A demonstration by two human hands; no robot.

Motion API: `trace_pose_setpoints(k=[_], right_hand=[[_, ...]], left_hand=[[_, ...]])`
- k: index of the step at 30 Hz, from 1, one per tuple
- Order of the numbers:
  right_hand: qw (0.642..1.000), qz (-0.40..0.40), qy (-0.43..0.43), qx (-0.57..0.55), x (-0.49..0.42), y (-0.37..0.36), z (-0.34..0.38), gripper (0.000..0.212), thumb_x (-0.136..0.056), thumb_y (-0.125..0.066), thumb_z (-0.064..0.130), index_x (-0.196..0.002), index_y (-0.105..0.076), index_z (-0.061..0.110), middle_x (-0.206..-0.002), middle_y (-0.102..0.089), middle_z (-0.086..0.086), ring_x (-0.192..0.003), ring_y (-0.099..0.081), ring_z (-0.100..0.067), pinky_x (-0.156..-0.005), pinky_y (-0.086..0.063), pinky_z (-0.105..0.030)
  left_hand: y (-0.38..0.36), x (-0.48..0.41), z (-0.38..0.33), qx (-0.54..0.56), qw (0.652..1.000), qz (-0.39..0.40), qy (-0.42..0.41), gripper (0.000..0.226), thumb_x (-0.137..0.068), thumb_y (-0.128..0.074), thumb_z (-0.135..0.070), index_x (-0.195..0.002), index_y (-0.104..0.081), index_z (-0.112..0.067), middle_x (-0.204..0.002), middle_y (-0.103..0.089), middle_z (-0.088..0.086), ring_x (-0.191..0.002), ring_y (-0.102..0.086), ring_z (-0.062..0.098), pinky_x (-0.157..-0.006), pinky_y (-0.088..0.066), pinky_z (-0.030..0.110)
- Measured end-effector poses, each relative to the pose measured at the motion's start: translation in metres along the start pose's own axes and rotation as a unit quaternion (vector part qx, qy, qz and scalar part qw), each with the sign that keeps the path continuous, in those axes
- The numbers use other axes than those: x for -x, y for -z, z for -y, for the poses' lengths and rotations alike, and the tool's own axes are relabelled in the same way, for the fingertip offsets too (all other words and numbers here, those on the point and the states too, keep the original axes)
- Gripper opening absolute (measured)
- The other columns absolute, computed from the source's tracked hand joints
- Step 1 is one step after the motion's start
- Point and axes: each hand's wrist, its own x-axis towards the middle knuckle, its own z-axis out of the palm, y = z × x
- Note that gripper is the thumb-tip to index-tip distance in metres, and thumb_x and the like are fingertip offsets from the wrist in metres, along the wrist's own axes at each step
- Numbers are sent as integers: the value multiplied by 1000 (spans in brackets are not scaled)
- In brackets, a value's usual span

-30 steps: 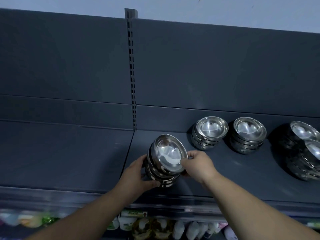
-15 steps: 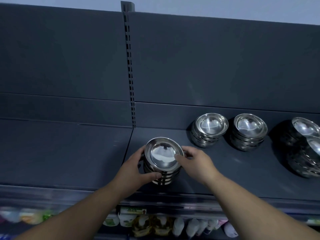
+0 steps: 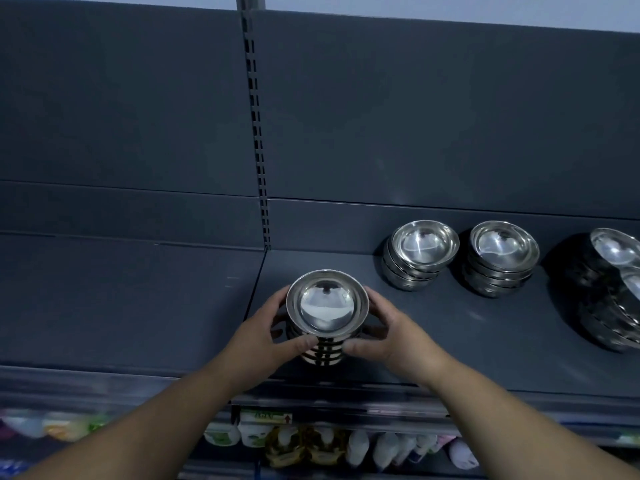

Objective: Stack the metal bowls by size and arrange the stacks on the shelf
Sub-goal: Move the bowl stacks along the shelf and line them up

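A stack of several small metal bowls (image 3: 327, 306) stands upright on the dark grey shelf (image 3: 433, 341), near its front edge. My left hand (image 3: 263, 336) grips the stack from the left, thumb on its front. My right hand (image 3: 391, 336) grips it from the right, thumb also on the front. Two more stacks of small bowls (image 3: 420, 252) (image 3: 500, 256) stand at the back of the shelf. At the far right, stacks of larger bowls (image 3: 616, 292) are partly cut off by the frame edge.
A slotted upright (image 3: 258, 133) divides the dark back panel. The left shelf section (image 3: 121, 299) is bare. Below the shelf's front edge, bottles and packets (image 3: 311, 441) fill a lower shelf.
The held stack was tilted to the right a second ago; it now stands level and upright. My right hand moved from the rim to the stack's right side.
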Motion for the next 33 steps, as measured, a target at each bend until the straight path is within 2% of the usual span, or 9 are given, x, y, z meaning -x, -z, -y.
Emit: trace_pose_setpoints(k=[3,7,9,14,17,19,24,29,33], right_hand=[[1000,-6,13,6,-5,-2,-8,102,-65,-89,7,-146,-36,38,-139,-54,17,-120,-59,-4,-100,-49,-23],[999,-17,15,29,-9,-4,-15,106,-62,-90,8,-147,-35,36,-138,-55,17,-120,-60,-7,-101,-50,-28],[998,-23,2,66,-9,-6,-20,104,-61,-91,13,-145,-36,37,-138,-54,16,-121,-59,-11,-100,-51,-31],[990,-46,-13,130,-11,-19,-22,89,-67,-88,18,-142,-41,33,-125,-58,16,-110,-64,-10,-94,-53,-28],[991,-50,-6,125,-15,-29,-20,85,-69,-87,19,-140,-42,30,-124,-57,14,-115,-61,-11,-96,-50,-25],[992,-50,0,118,-18,-37,-20,84,-71,-86,20,-141,-41,29,-124,-55,14,-116,-60,-12,-97,-50,-26],[993,-47,-1,107,-24,-48,-17,83,-73,-84,17,-142,-40,30,-124,-53,15,-115,-60,-12,-100,-50,-30],[993,-62,-9,99,-29,-53,-20,85,-69,-86,19,-141,-43,31,-126,-56,14,-118,-61,-15,-102,-50,-39],[994,-56,-9,97,-26,-52,-14,97,-63,-90,23,-143,-37,35,-130,-55,18,-117,-61,-11,-102,-50,-34]], left_hand=[[1,-1,2,5,1000,1,-2,82,-56,-74,-68,-124,-28,-69,-137,-48,-25,-129,-45,0,-107,-40,26],[2,-2,8,10,1000,-2,12,116,-49,-76,-70,-146,-17,-47,-145,-39,-22,-131,-42,2,-107,-40,27],[2,-1,13,10,1000,2,21,124,-48,-82,-63,-149,-14,-43,-146,-35,-24,-130,-42,1,-107,-40,27],[-6,1,28,-6,1000,8,30,111,-55,-89,-39,-143,-22,-48,-135,-48,-24,-125,-50,1,-103,-44,24],[-4,1,30,6,999,-21,35,105,-64,-88,-23,-141,-23,-49,-126,-51,-25,-116,-53,0,-88,-45,11],[1,1,31,3,999,-35,36,102,-66,-88,-20,-141,-24,-48,-120,-52,-26,-112,-53,-1,-81,-43,5],[13,0,35,-10,999,-41,35,104,-66,-87,-22,-145,-23,-43,-119,-50,-31,-117,-51,0,-95,-42,18],[15,0,34,-17,998,-46,33,106,-66,-87,-23,-146,-20,-43,-117,-47,-32,-120,-48,1,-93,-40,15],[20,2,31,-6,999,-36,28,119,-59,-91,-29,-149,-14,-40,-131,-45,-26,-126,-45,1,-100,-39,19]])
